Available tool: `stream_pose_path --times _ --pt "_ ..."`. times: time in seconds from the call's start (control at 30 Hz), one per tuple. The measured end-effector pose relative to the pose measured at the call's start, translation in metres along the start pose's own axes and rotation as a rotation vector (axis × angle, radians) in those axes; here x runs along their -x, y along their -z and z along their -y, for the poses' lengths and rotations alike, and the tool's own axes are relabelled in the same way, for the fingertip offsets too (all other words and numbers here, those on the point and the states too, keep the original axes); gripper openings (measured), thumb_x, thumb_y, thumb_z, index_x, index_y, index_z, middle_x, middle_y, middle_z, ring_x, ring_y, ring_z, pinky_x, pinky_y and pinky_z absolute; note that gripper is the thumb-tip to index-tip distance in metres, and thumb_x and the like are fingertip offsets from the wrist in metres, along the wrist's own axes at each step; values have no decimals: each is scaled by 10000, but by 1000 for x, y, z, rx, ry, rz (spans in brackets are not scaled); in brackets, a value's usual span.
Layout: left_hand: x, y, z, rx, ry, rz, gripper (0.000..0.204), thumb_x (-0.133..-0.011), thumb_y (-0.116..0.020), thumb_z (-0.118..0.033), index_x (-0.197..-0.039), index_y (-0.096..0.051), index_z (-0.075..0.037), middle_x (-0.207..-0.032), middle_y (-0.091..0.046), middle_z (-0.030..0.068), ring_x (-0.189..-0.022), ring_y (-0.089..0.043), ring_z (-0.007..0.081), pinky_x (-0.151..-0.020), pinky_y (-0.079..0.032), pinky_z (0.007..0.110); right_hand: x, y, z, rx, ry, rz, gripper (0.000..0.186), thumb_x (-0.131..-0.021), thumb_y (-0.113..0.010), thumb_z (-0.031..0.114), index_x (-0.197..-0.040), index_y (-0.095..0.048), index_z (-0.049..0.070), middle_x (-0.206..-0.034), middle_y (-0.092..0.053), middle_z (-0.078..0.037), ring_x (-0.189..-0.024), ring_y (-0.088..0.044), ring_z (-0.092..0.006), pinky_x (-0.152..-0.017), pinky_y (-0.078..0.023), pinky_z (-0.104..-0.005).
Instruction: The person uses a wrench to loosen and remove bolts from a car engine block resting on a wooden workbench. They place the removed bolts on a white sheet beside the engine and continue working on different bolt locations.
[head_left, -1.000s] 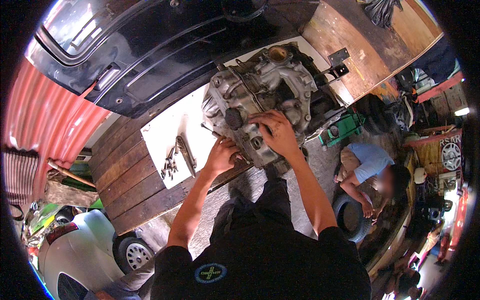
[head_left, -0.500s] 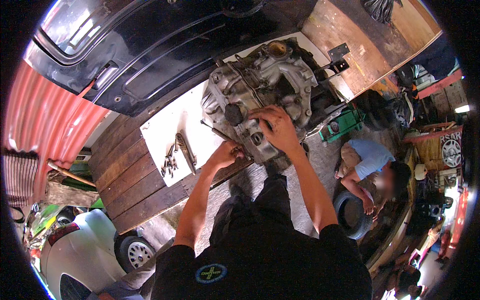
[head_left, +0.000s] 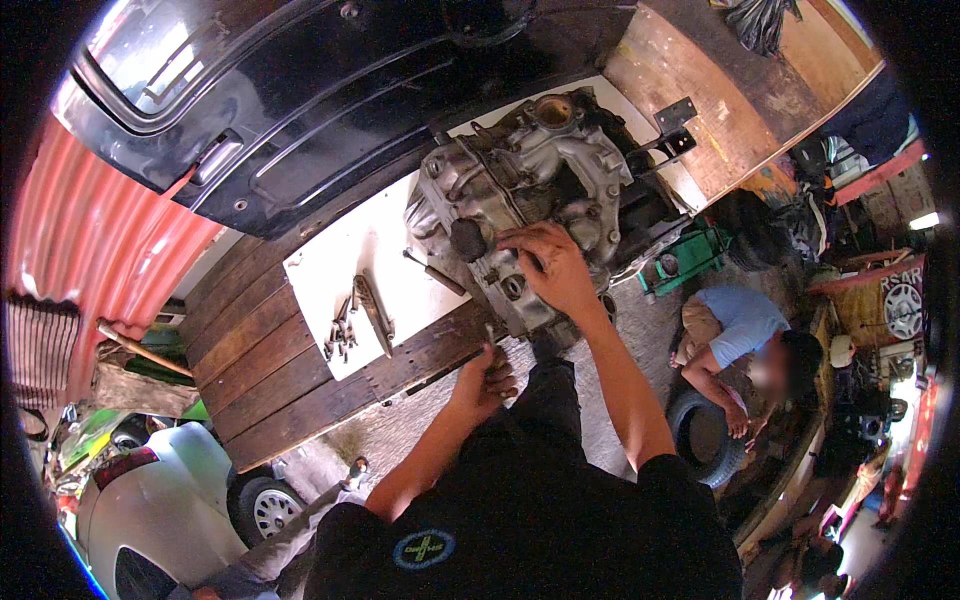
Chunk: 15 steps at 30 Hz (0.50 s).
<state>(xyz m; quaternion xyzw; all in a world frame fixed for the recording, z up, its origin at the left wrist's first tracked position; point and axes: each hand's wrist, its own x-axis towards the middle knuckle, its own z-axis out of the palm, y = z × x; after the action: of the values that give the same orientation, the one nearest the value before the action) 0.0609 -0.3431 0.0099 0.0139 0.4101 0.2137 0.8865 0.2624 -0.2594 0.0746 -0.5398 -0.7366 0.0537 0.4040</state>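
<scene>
A greasy metal gearbox casing (head_left: 520,190) lies on a white board (head_left: 318,262) on the wooden bench. My right hand (head_left: 552,268) rests on its near side, fingers curved and thumb apart, beside a round black part (head_left: 466,238). My left hand (head_left: 485,380) is closed, off the bench's near edge and close to my body. A thin end shows above its thumb, but what it holds is mostly hidden. On the board left of the casing lies a thin rod-like tool with a dark handle (head_left: 436,274). Farther left are several bolts (head_left: 341,332) and a long dark metal piece (head_left: 374,314).
A dark vehicle panel (head_left: 330,120) stands along the far side of the bench (head_left: 262,370). On the right, a person in a blue shirt (head_left: 742,318) crouches by a tyre (head_left: 700,435), near a green floor jack (head_left: 682,262). A silver car (head_left: 165,500) stands at lower left.
My left hand has drawn back from the casing's near-left edge toward my body. My right hand stays on the casing. The rod-like tool on the board now shows fully.
</scene>
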Motion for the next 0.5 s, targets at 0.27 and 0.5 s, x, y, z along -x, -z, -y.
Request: stream_pose_path --times 0.27,0.5 --pt "-13 64 -33 -1737 -887 -300 219 -965 -539 -249 -928 -663 -73 -824 -643 160 -781 -603 316 -761 -428 470 -1 1 3 -11 -19 15 222 -796 -587 -15 -961 -698 83 -1037 -708 -72 -965 -639 -272 -902 -485 -405" --pt "-4 8 -94 -2334 -1042 -232 135 -846 -645 -189 -952 -728 -198 -928 -688 29 -993 -582 229 -824 -419 422 -4 5 7 -38 -19 41 233 -786 -590 -16 -966 -701 82 -1041 -711 -64 -974 -636 -265 -914 -472 -406"
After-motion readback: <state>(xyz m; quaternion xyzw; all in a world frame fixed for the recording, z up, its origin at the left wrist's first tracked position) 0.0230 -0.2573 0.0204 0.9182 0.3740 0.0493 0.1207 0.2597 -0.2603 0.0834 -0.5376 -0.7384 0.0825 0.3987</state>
